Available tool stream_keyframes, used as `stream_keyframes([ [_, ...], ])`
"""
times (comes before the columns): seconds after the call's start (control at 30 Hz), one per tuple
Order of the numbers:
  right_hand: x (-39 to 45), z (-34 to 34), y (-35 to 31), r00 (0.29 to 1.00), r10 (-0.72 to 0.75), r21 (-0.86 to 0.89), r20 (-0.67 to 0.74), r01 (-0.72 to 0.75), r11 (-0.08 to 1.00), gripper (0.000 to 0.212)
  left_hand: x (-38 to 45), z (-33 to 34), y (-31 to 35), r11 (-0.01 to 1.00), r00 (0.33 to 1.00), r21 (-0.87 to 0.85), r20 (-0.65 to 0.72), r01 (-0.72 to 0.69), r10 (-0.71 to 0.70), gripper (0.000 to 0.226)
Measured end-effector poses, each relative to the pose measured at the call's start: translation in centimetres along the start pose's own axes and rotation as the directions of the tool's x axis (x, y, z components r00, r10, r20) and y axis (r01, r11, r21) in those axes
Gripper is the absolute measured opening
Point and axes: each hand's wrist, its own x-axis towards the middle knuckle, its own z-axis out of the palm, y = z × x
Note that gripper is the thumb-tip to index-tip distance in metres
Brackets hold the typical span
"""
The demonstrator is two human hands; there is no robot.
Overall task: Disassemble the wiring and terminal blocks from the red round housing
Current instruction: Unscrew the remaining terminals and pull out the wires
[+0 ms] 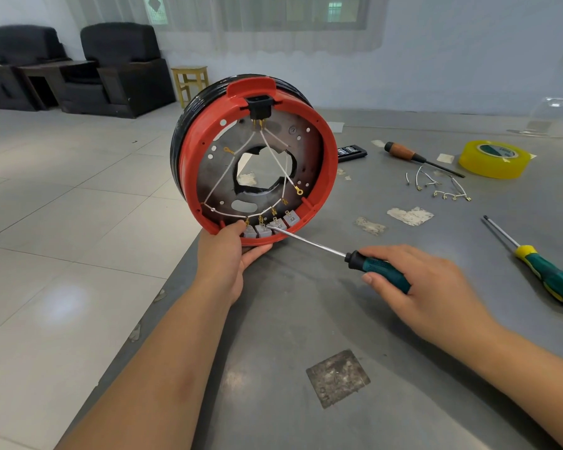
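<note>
Fingers [376,280] of the right hand [436,287] grip the screwdriver [309,243], its tip at the terminal blocks [267,228] beside the left hand [228,254] gripping the red housing [330,157] (wires [275,154] still attached); next, prying one block free calls for steady leverage.

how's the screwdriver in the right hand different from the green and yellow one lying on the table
The held screwdriver has a teal-and-black handle; the lying screwdriver has green and yellow. The first is gripped by the right hand, tip at the grey terminal blocks; the second rests untouched. Both have metal shafts.
</note>
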Motion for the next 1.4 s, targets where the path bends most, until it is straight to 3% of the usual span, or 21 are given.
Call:
stream_keyframes([
  [0.13, 0.2, 0.5, -0.3, 0.988, 0.064, -0.076, 0.139, -0.054, 0.996, 0.046, -0.1, 0.0, 0.1, 1.000, 1.000, -0.018, -0.003, 0.010, -0.010, 0.020],
  [0.27, 0.1, 1.1, -1.1, 0.967, 0.041, -0.065, 0.251, -0.025, 0.998, 0.040, -0.2, 0.0, 0.3, 0.999, 1.000, -0.023, -0.008, 0.022, -0.022, 0.018],
  [0.8, -0.1, 2.3, -2.1, 0.989, 0.014, 0.086, 0.149, -0.027, 0.996, 0.033, -1.6, 0.4, 0.3, 0.971, 0.990, -0.206, 0.088, 0.124, -0.108, 0.018],
  [1.13, -0.3, 1.7, -0.2, 0.980, 0.138, 0.271, 0.141, -0.172, 0.947, 0.018, -1.8, -0.2, 0.1, 0.981, 0.987, -0.167, 0.140, 0.102, -0.079, 0.022],
  [1.4, -0.1, 0.9, 0.7, 0.985, 0.096, 0.310, 0.143, -0.136, 0.941, 0.026, -2.0, -0.2, 0.6, 0.992, 0.988, -0.080, 0.125, 0.100, -0.089, 0.037],
])
